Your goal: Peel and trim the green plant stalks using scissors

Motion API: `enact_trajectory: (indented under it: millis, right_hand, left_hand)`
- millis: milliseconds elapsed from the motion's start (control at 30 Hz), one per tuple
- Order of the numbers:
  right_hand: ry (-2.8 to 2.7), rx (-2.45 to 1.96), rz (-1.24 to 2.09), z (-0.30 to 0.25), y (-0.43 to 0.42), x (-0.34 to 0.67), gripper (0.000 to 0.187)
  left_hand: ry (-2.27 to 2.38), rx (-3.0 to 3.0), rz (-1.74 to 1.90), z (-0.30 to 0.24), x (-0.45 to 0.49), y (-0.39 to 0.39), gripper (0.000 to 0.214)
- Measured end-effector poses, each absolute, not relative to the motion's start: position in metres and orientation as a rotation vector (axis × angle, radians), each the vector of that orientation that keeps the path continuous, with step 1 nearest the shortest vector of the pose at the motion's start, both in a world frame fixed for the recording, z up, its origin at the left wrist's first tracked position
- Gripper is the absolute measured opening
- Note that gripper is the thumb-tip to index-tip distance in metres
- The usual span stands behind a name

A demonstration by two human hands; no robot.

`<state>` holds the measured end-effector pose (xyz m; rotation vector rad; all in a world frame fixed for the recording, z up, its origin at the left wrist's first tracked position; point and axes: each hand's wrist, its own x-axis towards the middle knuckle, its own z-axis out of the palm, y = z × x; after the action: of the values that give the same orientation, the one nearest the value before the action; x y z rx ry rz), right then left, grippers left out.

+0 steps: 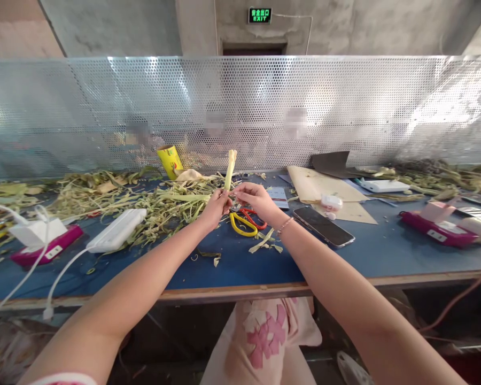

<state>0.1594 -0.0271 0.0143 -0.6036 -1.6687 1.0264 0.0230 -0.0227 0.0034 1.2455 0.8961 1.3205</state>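
A green sign [260, 15] reads "安全出口 EXIT". Both arms stretch forward over the blue table [240, 270]. Mid-table, the left hand [216, 207] closes round the lower end of a pale stalk [230, 171], long axis almost upright, top leaning slightly right. The right hand [253, 197] curls just beside; whether it grips anything, I cannot tell.

The green-lettered sign [260, 15] reads "安全出口 EXIT".
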Motion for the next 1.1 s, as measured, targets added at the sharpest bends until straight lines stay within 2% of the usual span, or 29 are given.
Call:
enact_trajectory:
  millis: [133, 233, 600, 800, 933, 1100]
  right_hand:
    - [-1.67, -0.481, 1.22, 0.018, -0.03, 0.162, 0.026]
    - [-1.683, -0.485, 1.234, 0.019, -0.031, 0.16, 0.03]
    - [-1.805, -0.898, 0.583, 0.013, -0.026, 0.161, 0.011]
    - [-1.886, -0.877, 0.156, 0.005, -0.018, 0.16, 0.007]
    - [-1.924, -0.851, 0.049, 0.004, -0.014, 0.16, 0.007]
    - [-2.001, -0.833, 0.07, 0.006, -0.014, 0.162, 0.008]
  left_hand:
    - [0.882, 1.244, 1.313, 0.007, 0.024, -0.026, 0.012]
    - [0.885, 1.233, 1.305, 0.01, 0.025, -0.028, 0.006]
    - [0.892, 1.196, 1.279, 0.008, 0.024, -0.028, 0.013]
    - [0.823, 1.223, 1.216, 0.007, 0.026, -0.031, 0.017]
    - [0.785, 1.21, 1.195, 0.007, 0.027, -0.032, 0.019]
    - [0.798, 1.21, 1.167, 0.006, 0.027, -0.031, 0.022]
